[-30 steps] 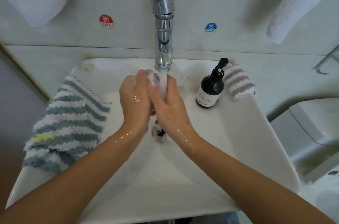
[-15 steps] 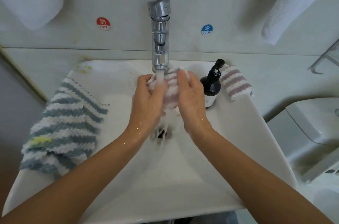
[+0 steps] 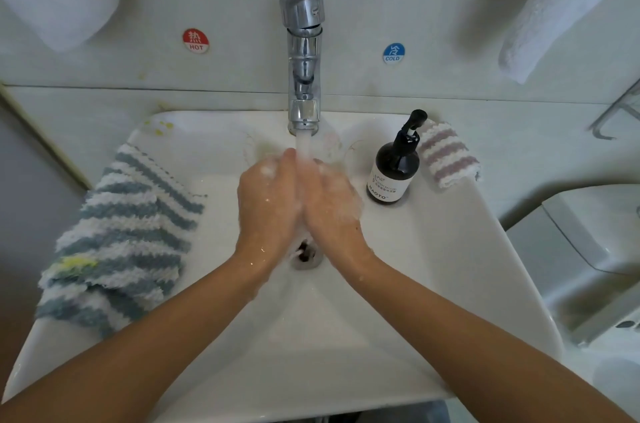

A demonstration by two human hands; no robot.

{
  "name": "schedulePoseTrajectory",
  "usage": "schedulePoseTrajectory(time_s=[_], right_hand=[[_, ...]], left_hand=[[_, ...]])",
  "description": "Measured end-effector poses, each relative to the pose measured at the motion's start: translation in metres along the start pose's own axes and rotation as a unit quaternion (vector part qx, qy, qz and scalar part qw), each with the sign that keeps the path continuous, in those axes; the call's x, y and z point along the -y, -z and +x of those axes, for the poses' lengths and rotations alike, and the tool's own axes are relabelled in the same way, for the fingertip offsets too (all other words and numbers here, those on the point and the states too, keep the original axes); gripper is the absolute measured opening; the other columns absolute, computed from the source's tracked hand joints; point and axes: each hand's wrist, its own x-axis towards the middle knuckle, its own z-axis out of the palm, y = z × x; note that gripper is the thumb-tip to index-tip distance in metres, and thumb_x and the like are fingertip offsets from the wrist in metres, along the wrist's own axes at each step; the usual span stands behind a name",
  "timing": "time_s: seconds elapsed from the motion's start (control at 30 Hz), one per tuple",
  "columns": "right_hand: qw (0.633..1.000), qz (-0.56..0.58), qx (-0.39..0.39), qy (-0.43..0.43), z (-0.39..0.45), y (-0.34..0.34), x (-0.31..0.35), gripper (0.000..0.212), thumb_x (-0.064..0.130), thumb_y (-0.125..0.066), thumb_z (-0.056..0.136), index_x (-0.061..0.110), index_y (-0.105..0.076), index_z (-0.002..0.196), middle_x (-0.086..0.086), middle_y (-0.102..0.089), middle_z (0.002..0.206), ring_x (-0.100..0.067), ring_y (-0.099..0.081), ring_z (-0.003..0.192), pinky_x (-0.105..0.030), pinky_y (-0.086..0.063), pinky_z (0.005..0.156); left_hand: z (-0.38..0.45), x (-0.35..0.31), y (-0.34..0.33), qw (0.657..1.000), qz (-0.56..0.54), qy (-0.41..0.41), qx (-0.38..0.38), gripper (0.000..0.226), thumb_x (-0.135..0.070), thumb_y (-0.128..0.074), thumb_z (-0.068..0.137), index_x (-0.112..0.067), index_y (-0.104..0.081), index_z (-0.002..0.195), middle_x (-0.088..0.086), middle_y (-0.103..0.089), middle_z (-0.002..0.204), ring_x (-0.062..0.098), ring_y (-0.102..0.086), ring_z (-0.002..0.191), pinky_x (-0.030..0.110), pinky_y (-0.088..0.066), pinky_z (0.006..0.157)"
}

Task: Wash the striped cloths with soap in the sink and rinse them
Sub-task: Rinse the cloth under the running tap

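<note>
Hands (image 3: 301, 200) together under tap (image 3: 304, 76), blue-striped cloth (image 3: 114, 242) left

Dim, soft light; motion-blurred, edges warped

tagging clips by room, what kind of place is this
Most likely a bathroom: a white wall-side sink under a chrome tap with hot and cold stickers, a pump soap bottle on its rim, and white towels hanging above.
</note>
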Motion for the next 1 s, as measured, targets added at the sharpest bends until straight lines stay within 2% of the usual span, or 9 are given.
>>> schedulePoseTrajectory(time_s=[0.17,0.33,0.43,0.53,0.6,0.7,0.73,0.87,1.0], right_hand=[[0.997,0.077,0.012,0.025,-0.002,0.0,-0.001,0.033,0.042,-0.041,0.1,0.022,-0.057,0.08,0.004,-0.063,0.074,-0.017,-0.064,0.071,-0.04,-0.055,0.061],[0.984,0.172,0.055,-0.007,-0.006,0.011,0.002,0.009,0.018,-0.047,0.1,0.019,-0.055,0.103,-0.006,-0.065,0.092,-0.015,-0.064,0.073,-0.024,-0.051,0.05],[0.987,0.158,0.037,0.011,-0.004,0.015,0.0,0.034,-0.007,-0.043,0.088,0.018,-0.056,0.107,-0.004,-0.064,0.097,-0.02,-0.065,0.087,-0.037,-0.059,0.067],[0.987,0.152,0.048,0.025,-0.004,0.02,0.003,0.04,-0.012,-0.043,0.084,0.016,-0.057,0.108,-0.001,-0.063,0.094,-0.01,-0.061,0.08,-0.026,-0.054,0.067],[0.985,0.158,0.063,0.019,-0.006,0.018,0.004,0.035,-0.007,-0.049,0.082,0.015,-0.058,0.107,-0.001,-0.063,0.091,-0.008,-0.061,0.077,-0.022,-0.052,0.062],[0.98,0.189,0.054,0.004,-0.007,0.011,0.005,0.017,0.02,-0.057,0.085,0.011,-0.059,0.098,-0.011,-0.065,0.098,-0.019,-0.066,0.089,-0.028,-0.052,0.069],[0.978,0.205,0.046,-0.003,-0.007,0.01,0.005,0.022,0.029,-0.057,0.089,0.008,-0.059,0.096,-0.012,-0.065,0.097,-0.02,-0.065,0.089,-0.028,-0.052,0.071],[0.976,0.213,0.034,-0.031,-0.009,0.011,0.006,0.026,0.042,-0.051,0.099,0.016,-0.05,0.104,0.008,-0.063,0.087,0.003,-0.062,0.073,-0.014,-0.048,0.056],[0.983,0.17,0.045,-0.059,-0.006,0.009,0.005,0.032,0.055,-0.044,0.097,0.027,-0.042,0.114,0.004,-0.062,0.108,-0.011,-0.064,0.097,-0.037,-0.056,0.084]], left_hand=[[0.002,-0.013,0.002,0.997,-0.065,0.036,-0.015,0.039,-0.028,-0.049,0.096,-0.017,-0.054,0.059,-0.008,-0.055,0.051,0.004,-0.051,0.047,0.026,-0.044,0.051],[0.001,-0.016,0.005,0.994,-0.104,0.006,-0.019,0.026,-0.031,-0.053,0.095,-0.017,-0.055,0.073,-0.007,-0.059,0.062,0.004,-0.06,0.056,0.024,-0.049,0.049],[0.005,-0.015,0.005,0.995,-0.095,0.019,0.001,0.016,-0.036,-0.054,0.095,-0.025,-0.054,0.082,-0.012,-0.06,0.07,-0.002,-0.06,0.061,0.021,-0.049,0.051],[0.006,-0.013,0.001,0.995,-0.084,0.037,0.026,0.02,-0.041,-0.048,0.098,-0.028,-0.053,0.083,-0.011,-0.061,0.077,-0.004,-0.062,0.062,0.015,-0.046,0.052],[0.004,-0.012,0.0,0.996,-0.072,0.04,0.031,0.025,-0.045,-0.046,0.097,-0.027,-0.055,0.083,-0.011,-0.063,0.073,-0.002,-0.063,0.063,0.016,-0.049,0.054],[0.003,-0.011,0.002,0.995,-0.08,0.042,0.03,0.028,-0.045,-0.051,0.095,-0.022,-0.056,0.079,-0.01,-0.061,0.065,0.005,-0.064,0.064,0.029,-0.051,0.06],[0.002,-0.011,0.003,0.995,-0.088,0.036,0.025,0.027,-0.042,-0.052,0.096,-0.023,-0.054,0.076,-0.009,-0.061,0.065,0.006,-0.063,0.064,0.031,-0.052,0.061],[-0.004,-0.013,0.001,0.995,-0.096,-0.011,-0.008,0.025,-0.031,-0.051,0.097,-0.02,-0.05,0.075,-0.008,-0.054,0.066,0.005,-0.054,0.061,0.026,-0.049,0.06],[-0.005,-0.015,-0.001,0.993,-0.104,-0.043,-0.036,0.018,-0.024,-0.049,0.099,-0.014,-0.053,0.085,-0.008,-0.056,0.071,0.002,-0.053,0.061,0.017,-0.045,0.055]])
